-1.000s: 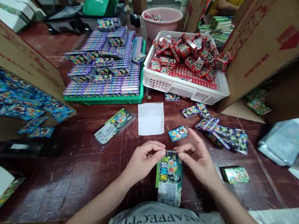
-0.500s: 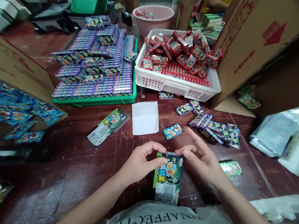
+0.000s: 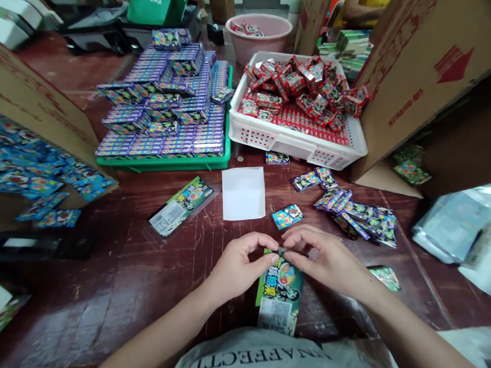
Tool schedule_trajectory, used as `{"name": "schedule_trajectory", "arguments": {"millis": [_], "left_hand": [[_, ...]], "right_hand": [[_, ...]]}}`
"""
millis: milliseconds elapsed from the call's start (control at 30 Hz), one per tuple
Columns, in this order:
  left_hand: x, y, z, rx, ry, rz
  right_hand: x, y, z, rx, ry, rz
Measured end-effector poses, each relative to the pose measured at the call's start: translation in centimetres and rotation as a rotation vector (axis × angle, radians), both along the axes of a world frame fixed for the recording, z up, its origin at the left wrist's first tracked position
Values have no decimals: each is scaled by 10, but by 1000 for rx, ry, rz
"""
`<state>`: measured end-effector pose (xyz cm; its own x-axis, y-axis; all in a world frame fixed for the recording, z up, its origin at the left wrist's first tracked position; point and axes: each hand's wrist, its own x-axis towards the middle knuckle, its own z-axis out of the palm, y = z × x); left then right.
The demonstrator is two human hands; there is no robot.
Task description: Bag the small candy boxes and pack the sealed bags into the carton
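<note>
My left hand (image 3: 241, 263) pinches the upper left edge of a green-and-black printed candy packet (image 3: 279, 301), thumb on its front. Closed at the same top edge is my right hand (image 3: 328, 257), its thumb and forefinger meeting close to the left fingertips. The packet stands near my body, its lower end by my grey shirt; the fingers partly cover its top. Just beyond my hands lies a small blue packet (image 3: 287, 216). A white square of paper (image 3: 244, 193) is farther left, with a similar green-and-black packet in clear wrap (image 3: 182, 205) beside it.
A green tray (image 3: 164, 163) bears stacked purple boxes. To its right, a white basket (image 3: 272, 144) holds small red packs. Loose purple packs (image 3: 351, 209) lie at right. Cardboard boxes (image 3: 411, 72) flank the table; a pink basin (image 3: 259, 39) and another person's arm (image 3: 363, 12) are behind.
My right hand has drawn in to the left, its raised forefinger now lowered onto the packet's top edge. The left hand keeps its pinch. The view has shifted slightly.
</note>
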<state>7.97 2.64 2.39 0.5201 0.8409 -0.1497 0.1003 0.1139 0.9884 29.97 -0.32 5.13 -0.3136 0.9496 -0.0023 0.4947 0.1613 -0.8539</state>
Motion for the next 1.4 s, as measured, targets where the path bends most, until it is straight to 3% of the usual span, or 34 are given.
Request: {"name": "schedule_trajectory", "arguments": {"millis": [167,300,367,467,567,633,667,733,800,900,967,1067,1167,1267,1400], "left_hand": [[-3,-24,-1,22,-44,93],[-25,-31,-6,-13,-103,322],[-62,-26,-5,-28,-80,522],[-155,-16,-3,-48,50,841],[-255,-12,1,-54,315,931],[-296,-13,4,50,580,945],[-304,-14,5,146,714,942],[-296,-13,7,368,913,902],[-263,-10,4,490,966,793],[-203,-3,-6,382,888,534],[-174,-1,-16,260,784,473],[-152,-3,-32,14,532,504],[-147,-11,-38,-211,362,546],[-147,-27,-32,-231,369,586],[-144,-56,-20,-336,263,787]], "right_hand": [[1,-11,-18,99,-125,-36],[-25,15,-27,154,-224,133],[-59,41,-26,202,-205,211],[-131,86,-26,261,-242,278],[-209,119,-36,144,-476,321],[-249,124,-48,80,-546,271],[-263,121,-55,61,-563,254],[-275,103,-70,71,-577,273],[-267,79,-84,161,-554,354],[-230,49,-94,325,-487,521],[-203,39,-95,370,-453,632],[-173,37,-92,384,-412,759],[-160,40,-91,378,-363,822],[-156,41,-93,361,-300,885],[-150,37,-95,351,-245,909]]}}
